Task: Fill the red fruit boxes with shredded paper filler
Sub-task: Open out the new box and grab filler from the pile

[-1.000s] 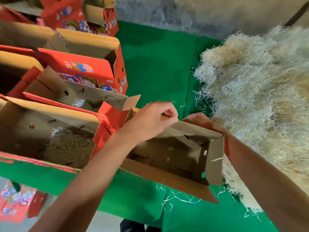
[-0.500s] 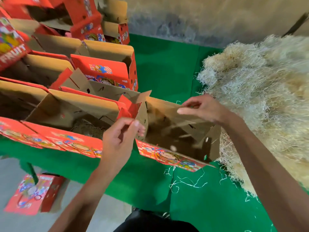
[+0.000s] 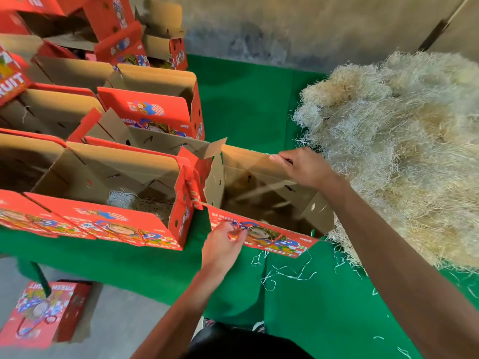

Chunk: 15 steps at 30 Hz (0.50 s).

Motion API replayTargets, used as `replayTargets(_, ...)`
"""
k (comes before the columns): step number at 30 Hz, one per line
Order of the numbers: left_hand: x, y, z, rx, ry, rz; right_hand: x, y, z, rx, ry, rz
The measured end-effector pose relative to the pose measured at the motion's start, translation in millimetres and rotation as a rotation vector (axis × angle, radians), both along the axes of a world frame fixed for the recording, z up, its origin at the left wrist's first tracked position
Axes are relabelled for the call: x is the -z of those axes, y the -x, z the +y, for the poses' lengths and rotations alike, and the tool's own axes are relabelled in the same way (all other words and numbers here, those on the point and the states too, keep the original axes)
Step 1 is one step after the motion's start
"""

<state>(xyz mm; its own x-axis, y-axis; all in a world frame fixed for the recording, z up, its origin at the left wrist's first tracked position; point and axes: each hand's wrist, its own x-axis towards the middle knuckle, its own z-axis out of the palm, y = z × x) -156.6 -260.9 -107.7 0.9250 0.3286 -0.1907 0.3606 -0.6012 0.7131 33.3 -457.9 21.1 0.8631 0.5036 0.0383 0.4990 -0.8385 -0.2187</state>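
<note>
An open red fruit box (image 3: pixel 269 239) stands upright on the green table, its brown inside empty of filler. My left hand (image 3: pixel 223 247) pinches the red cord handle on the box's near front panel. My right hand (image 3: pixel 303 167) grips the top edge of the box's far flap. A big heap of pale shredded paper filler (image 3: pixel 404 151) lies right of the box, touching its right end. Just left of it stands another open red box (image 3: pixel 116 224) with some filler (image 3: pixel 145 203) in its bottom.
Several more open red boxes (image 3: pixel 155 110) stand in rows at the left and back. A green cloth (image 3: pixel 248 104) covers the table, with loose shreds (image 3: pixel 282 273) near its front edge. One red box (image 3: pixel 44 312) lies on the grey floor at lower left. A concrete wall (image 3: pixel 298 29) is behind.
The box was tipped with its opening toward me; it now stands upright. My left hand dropped from the left flap to the front cord handle. My right hand stays on the far flap.
</note>
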Motion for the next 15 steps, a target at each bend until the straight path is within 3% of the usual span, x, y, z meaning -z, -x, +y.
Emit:
replayTargets(4,19,0,-7,-0.016,0.058,-0.046,4,2,-1,0.001,0.047,-0.102)
replayTargets(9,49,13,11,0.044,0.114,0.027,6,-3,-2,0.001,0.038,-0.167)
replayTargets(15,-2,3,29,0.208,-0.041,0.182,11,-11,-3,0.030,0.042,-0.204)
